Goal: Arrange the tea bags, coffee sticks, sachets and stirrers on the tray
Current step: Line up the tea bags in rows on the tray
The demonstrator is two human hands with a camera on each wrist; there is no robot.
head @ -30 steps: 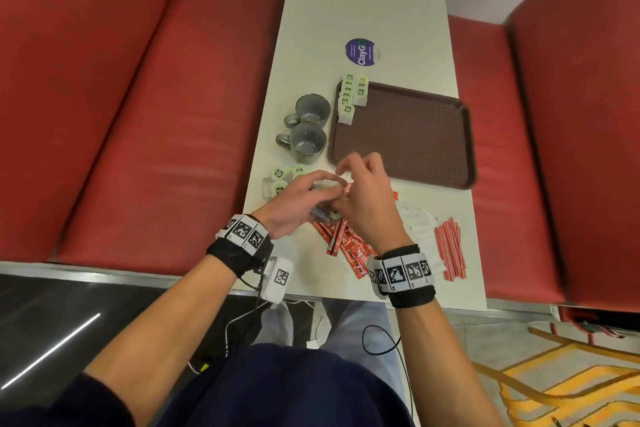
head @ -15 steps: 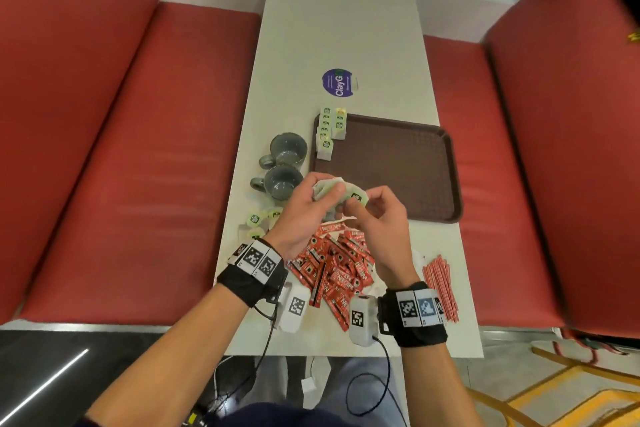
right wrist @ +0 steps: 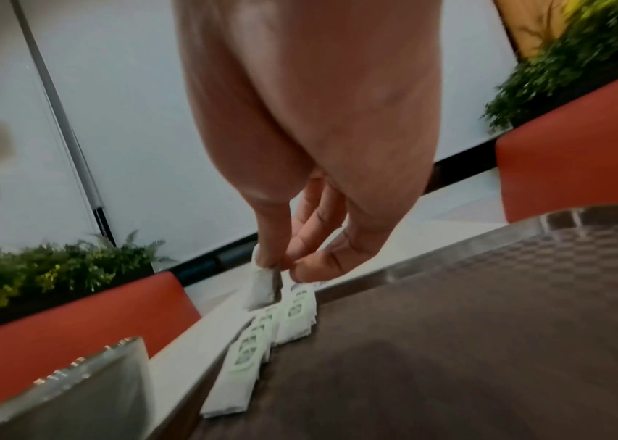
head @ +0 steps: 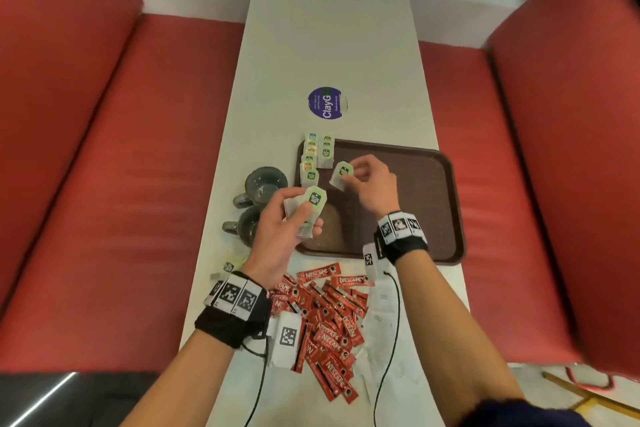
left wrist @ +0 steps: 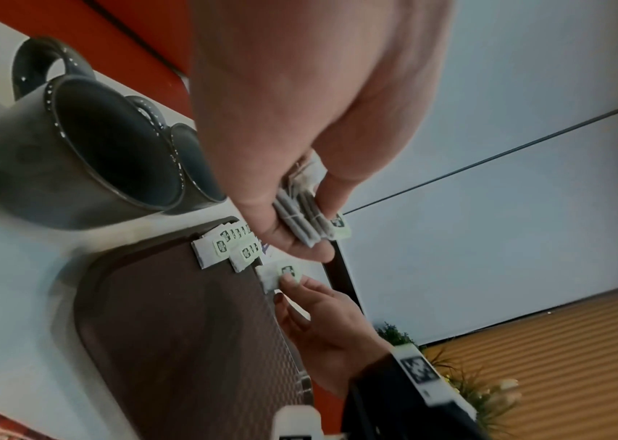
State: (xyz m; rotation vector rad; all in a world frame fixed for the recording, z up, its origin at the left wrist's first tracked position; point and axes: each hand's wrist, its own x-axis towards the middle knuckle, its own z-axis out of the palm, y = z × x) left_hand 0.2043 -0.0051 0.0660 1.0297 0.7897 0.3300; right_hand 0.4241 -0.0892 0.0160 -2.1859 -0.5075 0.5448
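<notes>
Since 0.5 s ago the hands have parted. Left hand (head: 284, 229) grips tea bag stack (head: 306, 210) over tray (head: 415, 204) edge, partly hiding mugs (head: 258, 199). Right hand (head: 372, 184) pinches one tea bag (head: 341, 175) above tray, beside laid rows (head: 317, 158). Stirrers out of frame.

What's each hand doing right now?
Left hand: grips a stack of tea bags.
Right hand: pinches a single tea bag over the tray.
</notes>
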